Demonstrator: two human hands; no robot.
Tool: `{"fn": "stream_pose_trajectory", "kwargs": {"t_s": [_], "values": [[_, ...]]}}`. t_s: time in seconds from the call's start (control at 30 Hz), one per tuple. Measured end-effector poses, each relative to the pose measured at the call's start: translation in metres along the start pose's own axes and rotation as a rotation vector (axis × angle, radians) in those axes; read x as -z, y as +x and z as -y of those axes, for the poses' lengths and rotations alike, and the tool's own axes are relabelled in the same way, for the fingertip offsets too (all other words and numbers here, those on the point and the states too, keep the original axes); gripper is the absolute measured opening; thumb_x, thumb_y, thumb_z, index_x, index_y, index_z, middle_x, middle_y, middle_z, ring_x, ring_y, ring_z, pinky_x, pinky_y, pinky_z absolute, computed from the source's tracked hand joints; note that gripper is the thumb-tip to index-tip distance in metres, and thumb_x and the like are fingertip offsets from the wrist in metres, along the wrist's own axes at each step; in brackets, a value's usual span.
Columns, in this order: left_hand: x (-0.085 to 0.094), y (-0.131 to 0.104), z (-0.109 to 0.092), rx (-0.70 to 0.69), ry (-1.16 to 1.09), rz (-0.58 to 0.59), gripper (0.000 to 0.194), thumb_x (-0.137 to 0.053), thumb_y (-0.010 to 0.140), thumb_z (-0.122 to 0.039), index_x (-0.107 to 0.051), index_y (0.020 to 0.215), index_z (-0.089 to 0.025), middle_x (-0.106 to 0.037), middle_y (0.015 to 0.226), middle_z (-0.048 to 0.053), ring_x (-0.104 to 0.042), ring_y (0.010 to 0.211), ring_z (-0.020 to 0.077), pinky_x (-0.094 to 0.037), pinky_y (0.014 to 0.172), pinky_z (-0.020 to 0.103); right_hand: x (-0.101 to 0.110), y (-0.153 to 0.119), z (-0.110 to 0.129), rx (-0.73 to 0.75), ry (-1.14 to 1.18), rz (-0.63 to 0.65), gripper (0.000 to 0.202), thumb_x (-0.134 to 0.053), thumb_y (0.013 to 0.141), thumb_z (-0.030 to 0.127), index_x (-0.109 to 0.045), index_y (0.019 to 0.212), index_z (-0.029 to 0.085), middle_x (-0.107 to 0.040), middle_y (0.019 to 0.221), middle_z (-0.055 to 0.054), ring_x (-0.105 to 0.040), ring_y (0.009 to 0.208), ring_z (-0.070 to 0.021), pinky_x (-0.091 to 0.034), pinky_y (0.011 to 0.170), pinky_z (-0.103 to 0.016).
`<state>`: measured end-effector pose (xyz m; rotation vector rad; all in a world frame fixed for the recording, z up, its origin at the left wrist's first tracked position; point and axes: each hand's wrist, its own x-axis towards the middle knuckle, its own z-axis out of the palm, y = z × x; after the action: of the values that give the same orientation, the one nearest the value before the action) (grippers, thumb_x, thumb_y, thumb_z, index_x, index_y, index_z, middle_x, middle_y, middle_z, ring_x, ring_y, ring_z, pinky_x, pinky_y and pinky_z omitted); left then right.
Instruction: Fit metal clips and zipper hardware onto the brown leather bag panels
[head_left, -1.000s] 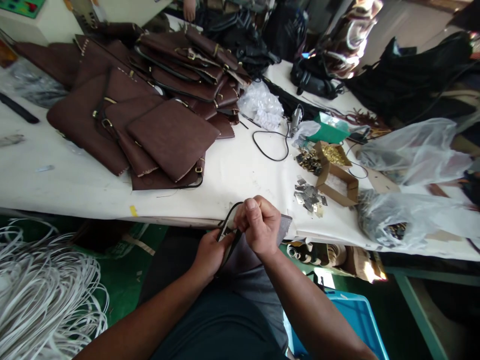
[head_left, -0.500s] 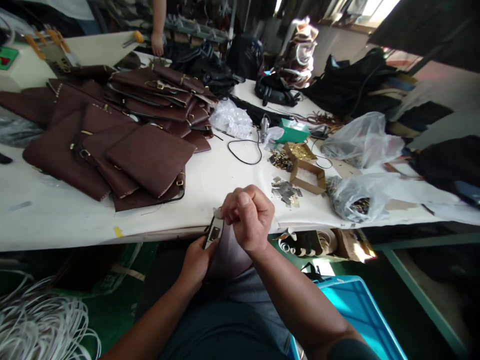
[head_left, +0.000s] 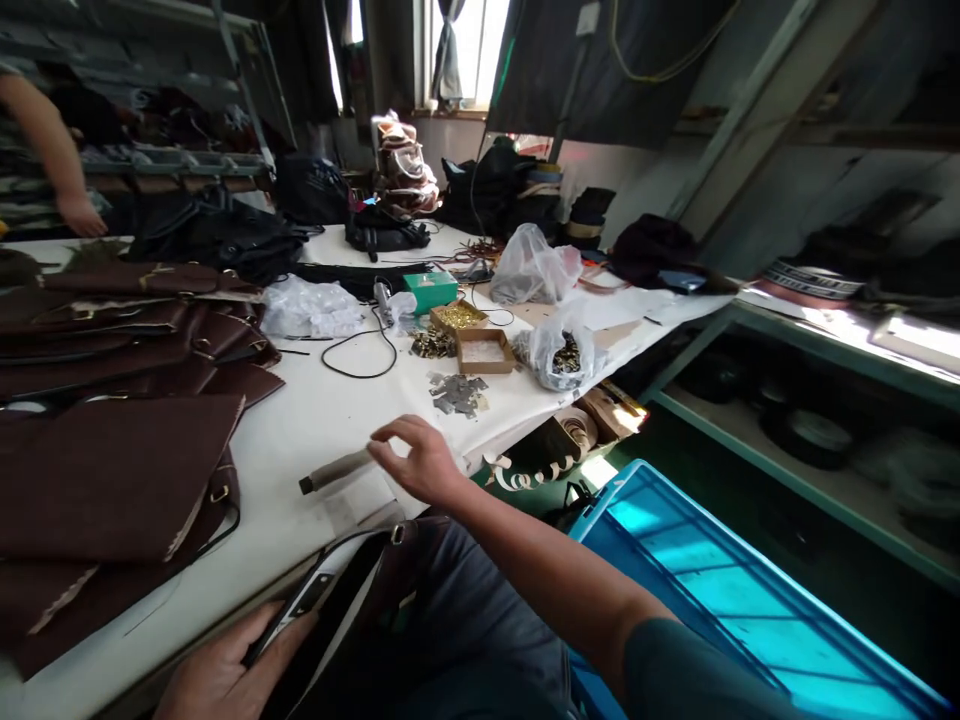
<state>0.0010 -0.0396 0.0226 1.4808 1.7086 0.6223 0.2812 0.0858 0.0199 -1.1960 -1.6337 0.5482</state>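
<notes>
The left hand grips a brown leather bag just off the white worktable's near edge; the right hand curls above that worktable, beside a blurred dark rod, its hold impossible to tell; apparently a rod-handling step, calling next for precise fingertips.

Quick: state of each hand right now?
Left hand: closed, holding the black-edged bag piece.
Right hand: fingers curled, fingertips by a blurred grey strip; whether it's held can't be told.
</notes>
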Motion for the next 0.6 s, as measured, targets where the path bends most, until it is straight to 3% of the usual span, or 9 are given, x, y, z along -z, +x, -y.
{"fn": "stream_pose_trajectory", "kwargs": {"t_s": [0.1, 0.17, 0.23, 0.37, 0.53, 0.6], "values": [[0.002, 0.006, -0.005, -0.034, -0.013, 0.107, 0.035, -0.081, 0.07, -0.065, -0.086, 0.09, -0.038, -0.085, 0.09, -0.002, -0.079, 0.1, 0.0378, -0.066, 0.088, 0.04, 0.058, -0.054, -0.04, -0.337, -0.007, -0.303, 0.029, -0.075, 0.089, 0.05, -0.075, 0.081, 0.022, -0.076, 0.087, -0.004, -0.067, 0.089, -0.0224, -0.052, 0.09, -0.036], [-0.001, 0.009, -0.009, -0.063, 0.023, 0.2, 0.034, -0.079, 0.073, -0.066, -0.086, 0.092, -0.038, -0.085, 0.09, -0.002, -0.08, 0.097, 0.0355, -0.066, 0.086, 0.037, 0.092, -0.082, -0.069, -0.478, -0.029, -0.405, 0.038, -0.067, 0.09, 0.057, -0.073, 0.083, 0.02, -0.073, 0.081, -0.004, -0.064, 0.082, -0.0226, -0.052, 0.082, -0.036], [-0.008, 0.013, -0.015, -0.107, 0.092, 0.309, 0.036, -0.073, 0.081, -0.066, -0.086, 0.096, -0.036, -0.085, 0.094, -0.002, -0.08, 0.095, 0.0315, -0.066, 0.084, 0.033, 0.112, -0.099, -0.091, -0.594, -0.024, -0.428, 0.043, -0.066, 0.086, 0.061, -0.072, 0.082, 0.019, -0.072, 0.075, -0.004, -0.063, 0.075, -0.0215, -0.05, 0.076, -0.034], [-0.021, 0.017, -0.031, -0.207, 0.175, 0.445, 0.036, -0.063, 0.095, -0.057, -0.084, 0.11, -0.032, -0.084, 0.105, -0.001, -0.079, 0.1, 0.0251, -0.061, 0.089, 0.026, 0.117, -0.102, -0.104, -0.728, 0.069, -0.371, 0.049, -0.073, 0.075, 0.066, -0.073, 0.084, 0.018, -0.075, 0.079, -0.007, -0.065, 0.073, -0.0204, -0.051, 0.072, -0.031], [-0.023, 0.001, -0.059, -0.22, 0.18, 0.362, 0.029, -0.06, 0.097, -0.043, -0.084, 0.099, -0.026, -0.082, 0.092, 0.001, -0.076, 0.088, 0.0226, -0.054, 0.081, 0.027, 0.114, -0.093, -0.077, -0.729, 0.236, -0.215, 0.051, -0.078, 0.066, 0.068, -0.072, 0.077, 0.018, -0.071, 0.07, -0.005, -0.062, 0.065, -0.0199, -0.05, 0.063, -0.032], [-0.023, -0.003, -0.068, -0.212, 0.176, 0.32, 0.024, -0.064, 0.094, -0.038, -0.083, 0.09, -0.023, -0.079, 0.082, 0.0, -0.072, 0.08, 0.0202, -0.048, 0.073, 0.026, 0.121, -0.09, -0.081, -0.754, 0.218, -0.161, 0.048, -0.079, 0.062, 0.067, -0.076, 0.074, 0.021, -0.073, 0.07, -0.007, -0.065, 0.063, -0.024, -0.051, 0.058, -0.034]]}}
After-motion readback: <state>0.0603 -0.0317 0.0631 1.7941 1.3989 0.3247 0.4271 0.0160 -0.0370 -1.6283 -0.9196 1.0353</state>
